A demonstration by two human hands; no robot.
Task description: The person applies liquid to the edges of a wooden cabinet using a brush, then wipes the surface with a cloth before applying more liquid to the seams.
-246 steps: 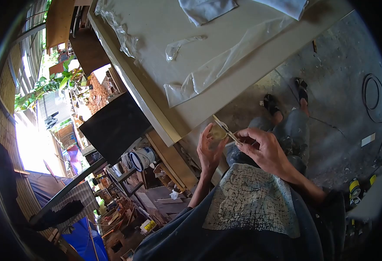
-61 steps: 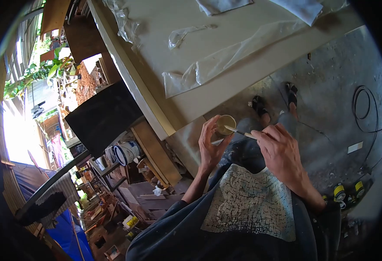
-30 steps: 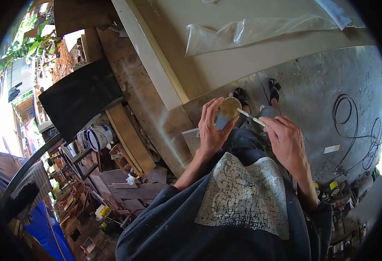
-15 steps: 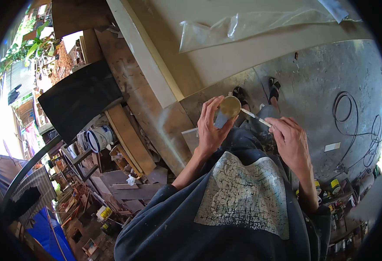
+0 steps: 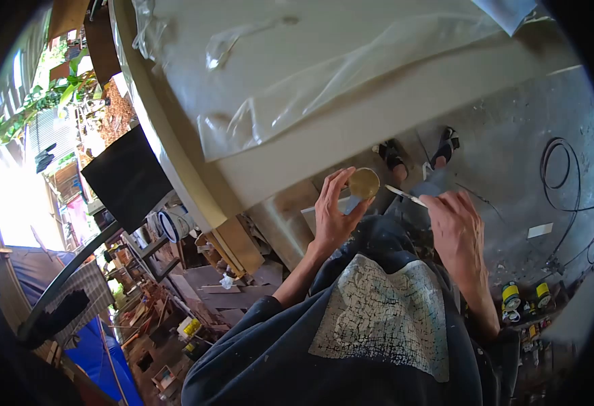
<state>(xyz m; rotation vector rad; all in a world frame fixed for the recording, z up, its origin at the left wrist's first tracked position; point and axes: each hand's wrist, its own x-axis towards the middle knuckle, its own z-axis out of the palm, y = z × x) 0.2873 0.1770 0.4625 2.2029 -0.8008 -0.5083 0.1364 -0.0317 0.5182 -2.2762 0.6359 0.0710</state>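
Observation:
My left hand (image 5: pixel 334 215) is closed around a small round cup (image 5: pixel 364 183) in front of my body. Its opening faces me, and the inside looks tan-yellow. In my right hand (image 5: pixel 458 227) a slim paintbrush (image 5: pixel 405 195) is pinched, its pale tip pointing at the cup. A small gap lies between that tip and the cup's rim. Just beyond both hands is the near edge of a large pale panel (image 5: pixel 324 152), with clear plastic sheet (image 5: pixel 276 115) lying wrinkled over it.
Black cable (image 5: pixel 559 162) lies coiled on the grey floor at right. Yellow-labelled cans (image 5: pixel 511 296) stand at lower right. To the left are a white bucket (image 5: pixel 173 224), a dark board (image 5: pixel 126 177) and cluttered wood scraps. Two sandalled feet (image 5: pixel 393 157) show below the panel.
The brush tip has moved from the cup's rim to slightly apart from it. My view has shifted, so the panel and plastic fill more of the upper part.

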